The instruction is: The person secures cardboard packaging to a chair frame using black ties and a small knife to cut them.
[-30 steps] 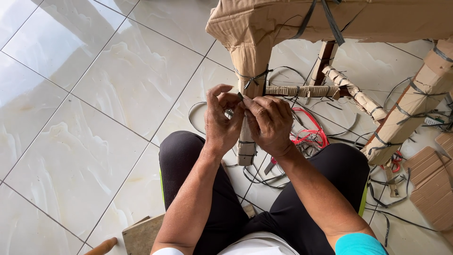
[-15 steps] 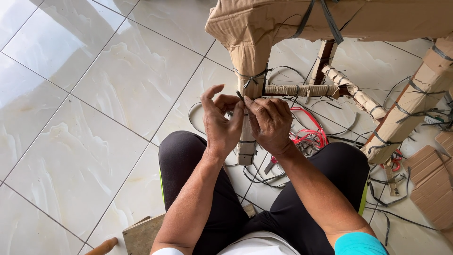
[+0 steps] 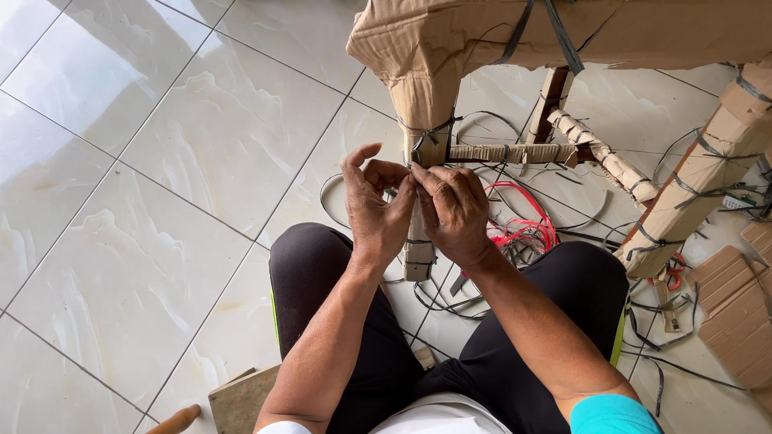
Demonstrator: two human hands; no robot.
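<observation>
Nearest: wooden board [image 3: 245, 395] and a rounded wooden handle [image 3: 175, 419] on the floor by the left knee. Black trousers, seated low, knees either side of the work.

Left hand [image 3: 371, 210] and right hand [image 3: 455, 213] together at the cardboard-wrapped leg [image 3: 420, 201], fingers pinched closed on a thin dark strap [image 3: 429, 130] at the joint with the wrapped crossbar [image 3: 507, 153]. Left thumb raised. Exact pinch point hidden behind the fingers.

Strap: probably light, flat plastic band, springy, slick, likely sharp at the edges. Best gripped close to the knot, between thumb and fingertip. Cardboard wrap: corrugated, soft, dents and tears easily, so hold by the leg beneath, not the paper skin.

Beyond: loose black strap offcuts [image 3: 450, 297] and red cord [image 3: 523, 229] tangled on glossy marbled floor tiles [image 3: 161, 161]. Far right, second wrapped leg [image 3: 700, 185], banded at intervals; flat cardboard pieces [image 3: 736, 297] beside it. Top: wrapped furniture body [image 3: 643, 32], crossed by grey bands.
</observation>
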